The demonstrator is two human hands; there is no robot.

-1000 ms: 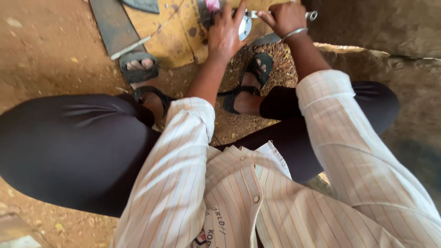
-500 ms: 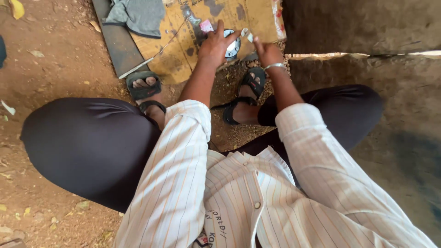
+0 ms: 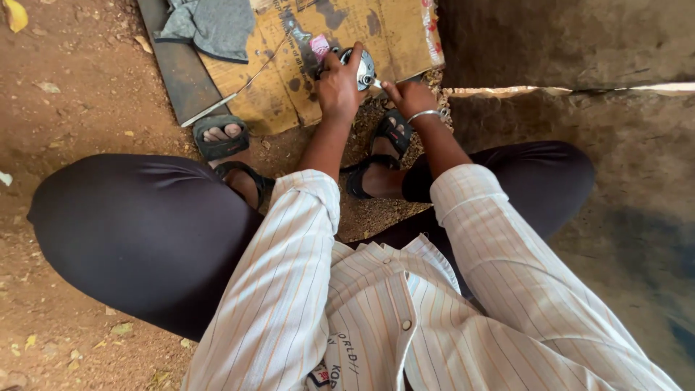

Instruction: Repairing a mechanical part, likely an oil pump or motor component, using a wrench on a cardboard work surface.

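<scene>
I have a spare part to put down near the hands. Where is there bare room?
Free: the cardboard sheet beyond the round metal part, and left of it toward the grey cloth. Crowded: around the left hand, right hand and the sandals.

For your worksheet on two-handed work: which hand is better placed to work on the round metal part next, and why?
Probably the right hand: its fingertips pinch at the edge of the round metal part, free to act. The left hand lies over the part, steadying it on the cardboard.
</scene>
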